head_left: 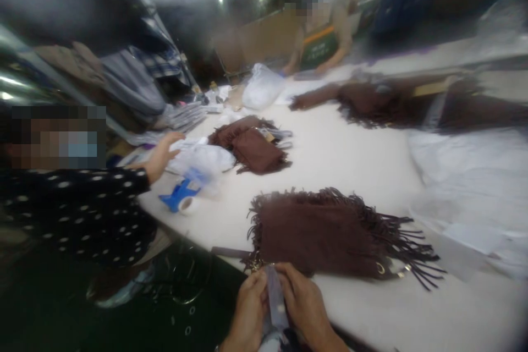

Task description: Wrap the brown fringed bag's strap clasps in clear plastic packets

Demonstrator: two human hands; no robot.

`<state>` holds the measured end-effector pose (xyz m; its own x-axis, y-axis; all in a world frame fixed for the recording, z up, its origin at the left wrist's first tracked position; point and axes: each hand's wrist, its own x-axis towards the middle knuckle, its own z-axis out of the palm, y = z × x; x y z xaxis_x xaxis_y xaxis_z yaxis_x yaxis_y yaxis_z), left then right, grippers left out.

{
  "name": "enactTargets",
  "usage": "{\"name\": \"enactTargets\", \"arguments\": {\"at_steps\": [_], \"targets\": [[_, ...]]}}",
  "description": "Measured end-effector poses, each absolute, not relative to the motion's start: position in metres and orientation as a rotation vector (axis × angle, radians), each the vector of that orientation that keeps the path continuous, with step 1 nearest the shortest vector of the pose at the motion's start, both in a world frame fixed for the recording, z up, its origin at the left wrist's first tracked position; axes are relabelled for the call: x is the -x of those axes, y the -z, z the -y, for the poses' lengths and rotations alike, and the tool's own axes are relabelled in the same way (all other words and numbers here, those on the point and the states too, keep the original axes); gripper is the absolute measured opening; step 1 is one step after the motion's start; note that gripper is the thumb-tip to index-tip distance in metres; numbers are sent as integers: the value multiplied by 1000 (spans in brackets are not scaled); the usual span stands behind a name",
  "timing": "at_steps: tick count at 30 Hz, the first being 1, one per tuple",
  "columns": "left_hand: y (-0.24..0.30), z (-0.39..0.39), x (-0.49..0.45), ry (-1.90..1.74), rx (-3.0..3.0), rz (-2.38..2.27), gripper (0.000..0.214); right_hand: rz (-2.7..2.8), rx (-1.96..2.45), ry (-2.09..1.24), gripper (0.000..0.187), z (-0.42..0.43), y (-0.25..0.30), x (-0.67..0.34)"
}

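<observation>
A brown fringed suede bag (325, 231) lies flat on the white table (342, 154) just beyond my hands. At the table's near edge my left hand (247, 308) and my right hand (303, 300) are both pinched on a narrow pale strip (275, 297) held upright between them. Their fingers are closed round it. The strip sits close to the bag's near edge, by its metal rings (381, 268).
A person in a dotted black sleeve (82, 203) at the left reaches a hand (163, 151) toward white wrapping (202, 159) and a blue tape dispenser (179, 195). More brown fringed bags (251, 146) lie further back. Another person (319, 38) stands at the far end. White sheets (466, 187) lie right.
</observation>
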<state>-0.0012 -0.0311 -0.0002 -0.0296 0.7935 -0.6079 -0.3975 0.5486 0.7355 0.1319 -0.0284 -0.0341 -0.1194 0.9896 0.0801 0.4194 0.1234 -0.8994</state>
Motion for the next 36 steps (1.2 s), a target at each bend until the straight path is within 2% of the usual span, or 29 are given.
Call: {"name": "enactTargets", "arguments": {"at_steps": [5,12,20,27,36], "targets": [[10,32,1,-993,-261,-1303,30,1657,1373,-951,30,30,40,-132],[9,26,-5,-988,-283,-1466,34,1594,1316,-954,26,36,41,-136],[2,21,-12,-1066,-375,-1572,32,1644,1279,-907,28,34,47,-137],[-2,12,-17,-1094,-444,-1615,23,1651,1265,-857,29,36,53,-136],[4,8,-22,-1205,-510,-1653,24,1735,1202,-782,33,37,60,-136]]}}
